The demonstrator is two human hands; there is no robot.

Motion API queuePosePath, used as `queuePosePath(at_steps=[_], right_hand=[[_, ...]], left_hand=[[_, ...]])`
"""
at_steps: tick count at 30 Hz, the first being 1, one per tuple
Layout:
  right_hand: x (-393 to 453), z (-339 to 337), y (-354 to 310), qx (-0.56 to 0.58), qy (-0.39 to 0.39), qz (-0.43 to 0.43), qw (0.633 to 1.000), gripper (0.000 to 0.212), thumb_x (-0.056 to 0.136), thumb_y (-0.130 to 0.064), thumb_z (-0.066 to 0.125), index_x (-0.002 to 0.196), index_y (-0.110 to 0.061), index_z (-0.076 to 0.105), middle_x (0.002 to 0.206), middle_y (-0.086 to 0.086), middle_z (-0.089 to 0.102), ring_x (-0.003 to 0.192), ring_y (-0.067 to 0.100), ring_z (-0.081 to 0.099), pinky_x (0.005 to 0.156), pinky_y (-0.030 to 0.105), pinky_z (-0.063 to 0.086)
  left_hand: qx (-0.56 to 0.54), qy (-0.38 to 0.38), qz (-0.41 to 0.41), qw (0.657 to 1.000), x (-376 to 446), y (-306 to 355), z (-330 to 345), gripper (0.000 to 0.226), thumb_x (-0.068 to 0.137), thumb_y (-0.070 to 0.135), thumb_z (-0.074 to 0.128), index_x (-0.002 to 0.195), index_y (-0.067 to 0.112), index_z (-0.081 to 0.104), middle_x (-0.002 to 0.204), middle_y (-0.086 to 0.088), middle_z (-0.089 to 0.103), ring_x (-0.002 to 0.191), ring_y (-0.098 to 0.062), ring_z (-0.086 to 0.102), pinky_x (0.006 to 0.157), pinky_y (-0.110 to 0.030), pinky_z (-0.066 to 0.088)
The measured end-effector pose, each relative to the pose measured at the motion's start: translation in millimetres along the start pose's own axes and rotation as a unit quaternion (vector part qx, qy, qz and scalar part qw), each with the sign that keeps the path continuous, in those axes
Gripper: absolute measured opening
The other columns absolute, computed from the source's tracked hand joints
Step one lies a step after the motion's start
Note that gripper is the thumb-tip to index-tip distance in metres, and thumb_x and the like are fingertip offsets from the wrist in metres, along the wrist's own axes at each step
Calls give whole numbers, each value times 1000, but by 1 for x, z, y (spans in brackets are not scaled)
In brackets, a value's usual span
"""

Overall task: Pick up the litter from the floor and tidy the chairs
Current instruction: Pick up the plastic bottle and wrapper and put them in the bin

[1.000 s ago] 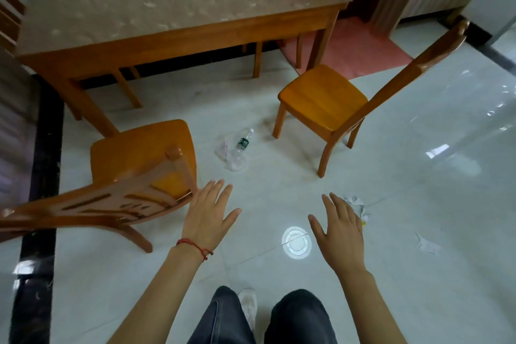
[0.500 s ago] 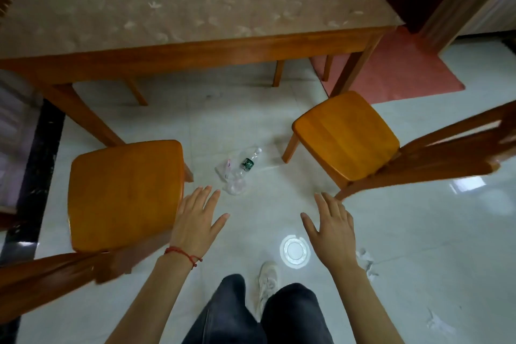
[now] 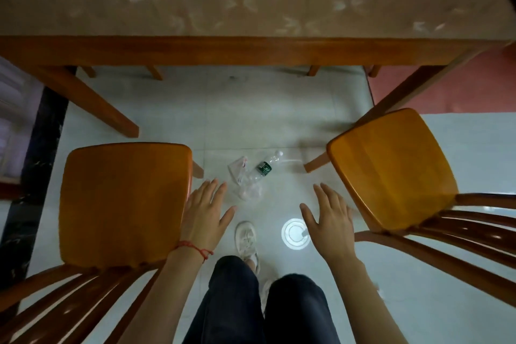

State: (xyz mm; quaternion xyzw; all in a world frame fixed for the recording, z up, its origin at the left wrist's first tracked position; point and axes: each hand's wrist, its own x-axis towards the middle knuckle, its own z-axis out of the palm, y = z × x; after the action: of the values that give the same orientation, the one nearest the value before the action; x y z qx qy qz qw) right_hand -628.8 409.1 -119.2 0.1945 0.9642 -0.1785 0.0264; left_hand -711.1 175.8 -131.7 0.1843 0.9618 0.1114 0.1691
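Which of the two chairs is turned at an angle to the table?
The chair on the right: its seat sits skewed to the table edge, while the left chair faces it squarely.

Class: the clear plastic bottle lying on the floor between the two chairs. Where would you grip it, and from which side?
Probably grip the plastic bottle across its body at the green label, coming from above. It lies on its side, cap pointing away toward the table, so its round flanks are open to fingers and thumb.
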Motion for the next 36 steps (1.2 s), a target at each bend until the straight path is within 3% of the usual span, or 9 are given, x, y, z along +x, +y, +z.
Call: queuePosePath(at_steps=[7, 11, 15, 19, 25, 31, 36], right_hand=[[67, 66, 3, 23, -60, -27, 998, 61, 89, -50, 30, 121, -5, 55, 123, 17, 58, 112, 36, 54, 90, 48, 43], [97, 131, 19, 40, -85, -22, 995, 59, 85, -46, 34, 121, -4, 55, 121, 16, 59, 110, 35, 55, 90, 47, 43], [123, 220, 36, 68, -125, 10, 990, 58, 85, -47, 38, 125, -7, 52, 127, 12, 56, 116, 31, 50, 95, 42, 38], [142, 317, 62, 79, -160, 15, 984, 47, 89, -33, 55, 127, -7, 51, 128, 13, 55, 117, 31, 48, 96, 40, 36], [155, 447, 102, 80, -191, 34, 978, 46, 85, -26, 64, 124, -5, 54, 123, 18, 57, 113, 36, 51, 93, 42, 40], [158, 549, 125, 74, -223, 38, 971, 49, 88, -29, 59, 131, -9, 46, 128, 13, 54, 117, 30, 47, 93, 39, 39], [165, 590, 142, 52, -215, 48, 974, 42, 89, -20, 56, 129, -9, 48, 127, 13, 53, 114, 30, 49, 87, 39, 42]], left_hand=[[-11, -16, 5, 1000, 71, -26, 37, 65, 90, 51, 27, 121, 1, 56, 124, -20, 57, 114, -38, 53, 91, -48, 43], [-19, -18, 1, 1000, 105, -48, 85, 74, 94, 55, 13, 122, 1, 54, 127, -21, 55, 117, -37, 50, 95, -46, 39], [-30, -23, -19, 999, 138, -73, 154, 73, 95, 54, 15, 120, -2, 56, 125, -22, 56, 115, -39, 52, 94, -46, 39], [-25, -18, -30, 999, 161, -97, 231, 74, 95, 54, 15, 120, -2, 56, 124, -22, 56, 115, -38, 52, 94, -44, 39], [-33, -17, -36, 999, 175, -125, 334, 72, 95, 53, 18, 120, -2, 56, 124, -22, 56, 115, -38, 51, 95, -42, 38], [-18, -47, -37, 998, 181, -143, 419, 71, 95, 54, 17, 120, 0, 56, 125, -21, 56, 115, -38, 52, 93, -45, 40], [-12, -58, -35, 998, 184, -146, 459, 68, 95, 52, 19, 121, 1, 54, 125, -22, 56, 117, -38, 51, 93, -47, 39]])
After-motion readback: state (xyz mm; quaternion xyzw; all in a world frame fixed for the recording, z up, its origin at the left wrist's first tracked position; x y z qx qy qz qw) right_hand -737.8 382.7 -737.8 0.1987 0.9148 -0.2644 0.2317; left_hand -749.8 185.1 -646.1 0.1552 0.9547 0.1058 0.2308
